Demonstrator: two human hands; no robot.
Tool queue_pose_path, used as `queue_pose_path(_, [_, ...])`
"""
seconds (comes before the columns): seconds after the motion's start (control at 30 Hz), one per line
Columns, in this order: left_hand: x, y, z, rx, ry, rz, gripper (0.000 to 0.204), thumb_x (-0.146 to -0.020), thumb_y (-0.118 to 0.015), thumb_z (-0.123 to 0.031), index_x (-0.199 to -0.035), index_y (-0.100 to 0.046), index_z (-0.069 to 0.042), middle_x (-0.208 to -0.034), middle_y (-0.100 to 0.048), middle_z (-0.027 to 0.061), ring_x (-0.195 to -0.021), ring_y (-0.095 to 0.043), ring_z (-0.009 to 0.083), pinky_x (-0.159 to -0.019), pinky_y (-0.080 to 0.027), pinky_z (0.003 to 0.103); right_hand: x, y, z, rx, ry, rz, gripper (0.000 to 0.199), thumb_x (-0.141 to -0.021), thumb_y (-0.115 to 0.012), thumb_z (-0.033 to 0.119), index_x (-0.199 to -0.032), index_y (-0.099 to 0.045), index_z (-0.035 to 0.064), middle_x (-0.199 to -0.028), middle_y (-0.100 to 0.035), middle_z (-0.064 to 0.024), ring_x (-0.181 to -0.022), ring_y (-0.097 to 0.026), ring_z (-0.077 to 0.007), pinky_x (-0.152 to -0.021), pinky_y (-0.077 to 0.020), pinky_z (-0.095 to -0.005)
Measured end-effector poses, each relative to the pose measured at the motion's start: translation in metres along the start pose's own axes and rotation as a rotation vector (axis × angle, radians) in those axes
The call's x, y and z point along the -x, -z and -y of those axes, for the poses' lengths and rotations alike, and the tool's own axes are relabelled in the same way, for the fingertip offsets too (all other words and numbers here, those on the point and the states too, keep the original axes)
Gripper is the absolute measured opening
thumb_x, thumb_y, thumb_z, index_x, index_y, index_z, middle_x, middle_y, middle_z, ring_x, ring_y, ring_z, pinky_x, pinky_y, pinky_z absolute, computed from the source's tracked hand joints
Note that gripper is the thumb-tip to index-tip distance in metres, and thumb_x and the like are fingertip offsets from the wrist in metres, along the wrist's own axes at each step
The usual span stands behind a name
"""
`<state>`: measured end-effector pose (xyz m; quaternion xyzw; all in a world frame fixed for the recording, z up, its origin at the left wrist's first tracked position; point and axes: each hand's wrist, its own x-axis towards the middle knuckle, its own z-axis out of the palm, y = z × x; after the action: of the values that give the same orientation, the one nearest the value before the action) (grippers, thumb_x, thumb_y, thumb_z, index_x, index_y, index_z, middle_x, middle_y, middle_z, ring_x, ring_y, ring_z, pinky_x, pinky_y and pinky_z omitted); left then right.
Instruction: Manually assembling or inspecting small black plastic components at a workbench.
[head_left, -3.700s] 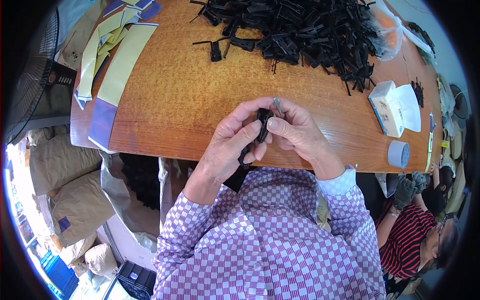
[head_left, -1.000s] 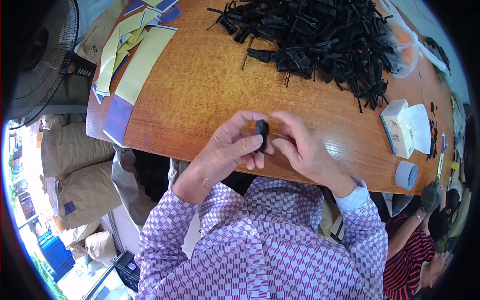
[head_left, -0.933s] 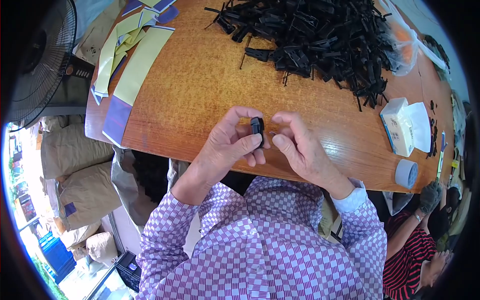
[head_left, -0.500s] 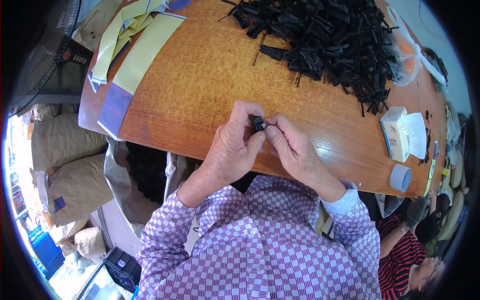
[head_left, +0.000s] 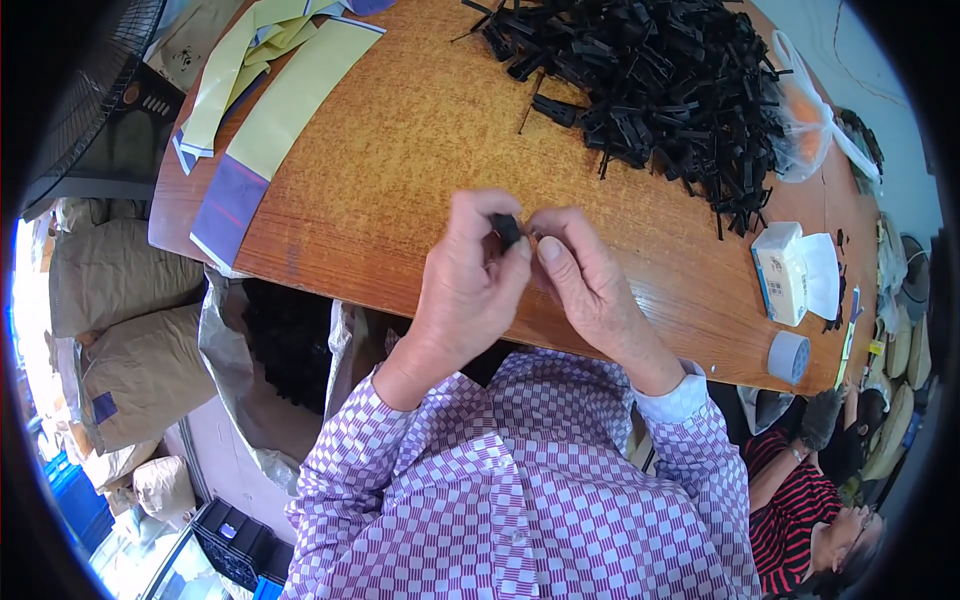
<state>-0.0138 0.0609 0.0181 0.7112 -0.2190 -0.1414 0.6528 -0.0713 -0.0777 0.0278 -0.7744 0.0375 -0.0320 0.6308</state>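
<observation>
A small black plastic part (head_left: 506, 230) is pinched between the thumb and index finger of my left hand (head_left: 465, 290), above the near edge of the table. Close on its right, my right hand (head_left: 598, 295) has its thumb and bent fingers drawn together at the tips. Whatever those tips hold, if anything, is too small to make out. Farther off at the top right lies a big heap of black plastic parts (head_left: 650, 90), some with thin stems sticking out.
Yellow and purple strips (head_left: 285, 95) lie on the wooden table (head_left: 400, 140) at left. Toward the right are a tissue pack (head_left: 783, 272), a grey roll (head_left: 789, 357) and a clear plastic bag (head_left: 805, 120). An open sack (head_left: 225, 380) of black pieces stands below; a person in stripes (head_left: 800, 500) sits at right.
My right fingertips have drawn slightly away from the black part, leaving a small gap. My left hand has tilted the part, which now shows a different side. The whole view has shifted slightly.
</observation>
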Motion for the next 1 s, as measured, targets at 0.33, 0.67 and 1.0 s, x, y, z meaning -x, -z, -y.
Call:
queue_pose_path(0.33, [-0.004, -0.003, -0.007, 0.913, 0.482, 0.104, 0.036, -0.094, -0.05, -0.009, -0.129, -0.044, -0.006, -0.092, -0.061, 0.0111, -0.066, -0.06, 0.0151, -0.054, -0.047, 0.021, 0.014, 0.028, -0.011, -0.457, -0.145, -0.053, 0.019, -0.096, -0.052, 0.019, -0.106, -0.052, 0.0028, -0.077, -0.058, -0.0031, -0.05, -0.043, -0.0027, -0.041, -0.031, -0.015])
queue_pose_path(0.67, [-0.007, -0.029, -0.009, 0.727, 0.514, 0.413, 0.041, -0.096, -0.048, -0.012, -0.134, -0.04, -0.002, -0.09, -0.062, 0.0111, -0.069, -0.064, 0.0156, -0.057, -0.052, 0.02, 0.02, 0.056, -0.017, -0.696, -0.29, 0.071, 0.024, -0.093, -0.058, 0.022, -0.108, -0.057, 0.0033, -0.079, -0.057, 0.0024, -0.068, -0.05, -0.003, -0.054, -0.0367, -0.0168])
queue_pose_path(1.0, [-0.002, -0.041, -0.013, 0.005, 0.08, 0.394, 0.043, -0.092, -0.047, 0.002, -0.134, -0.04, -0.004, -0.11, -0.06, 0.0101, -0.092, -0.063, 0.0158, -0.072, -0.053, 0.025, 0.025, 0.044, -0.036, -0.214, -0.037, -0.128, 0.029, -0.097, -0.05, 0.026, -0.112, -0.056, 0.0018, -0.073, -0.053, 0.0022, -0.058, -0.044, -0.002, -0.048, -0.0311, -0.016])
